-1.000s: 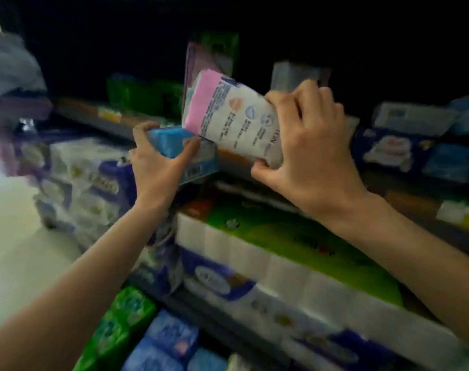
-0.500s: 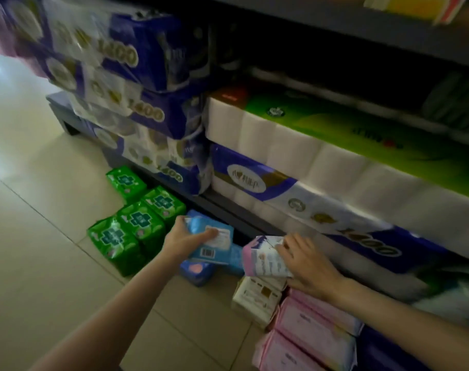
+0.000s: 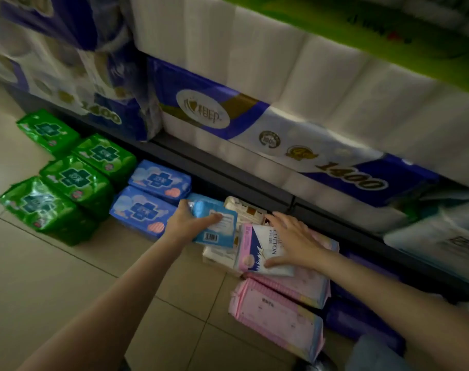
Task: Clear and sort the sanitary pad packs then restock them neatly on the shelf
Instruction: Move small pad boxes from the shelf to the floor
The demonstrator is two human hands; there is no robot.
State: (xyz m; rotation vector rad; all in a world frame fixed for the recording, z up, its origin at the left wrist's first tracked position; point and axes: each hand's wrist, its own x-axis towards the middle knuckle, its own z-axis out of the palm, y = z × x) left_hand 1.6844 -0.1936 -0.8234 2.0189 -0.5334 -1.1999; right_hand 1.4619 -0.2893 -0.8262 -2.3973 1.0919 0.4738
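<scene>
**Sorting pad packs by colour on the floor**

Left hand (image 3: 190,226) clamped around a light-blue pad pack (image 3: 217,226), barcode face up, held just above the cream packs (image 3: 244,212) and just right of the two darker blue packs (image 3: 145,210) lying flat on the floor (image 3: 40,277). Long axis of the held pack running roughly away from the body, slightly tilted. Nearest matching pile: the blue pair, immediately left of the left hand, so probably a short leftward set-down. Right hand (image 3: 294,242) spread open, fingers apart, palm pressing flat on a pink-and-white pack (image 3: 260,250) printed "COTTON", resting atop the pink packs (image 3: 278,314). Four green packs (image 3: 67,172) grouped further left, each with a cross-shaped logo. Above, on the shelf edge (image 3: 228,170), toilet-roll bundles (image 3: 281,129) marked "1400". Other print too blurred to read
</scene>
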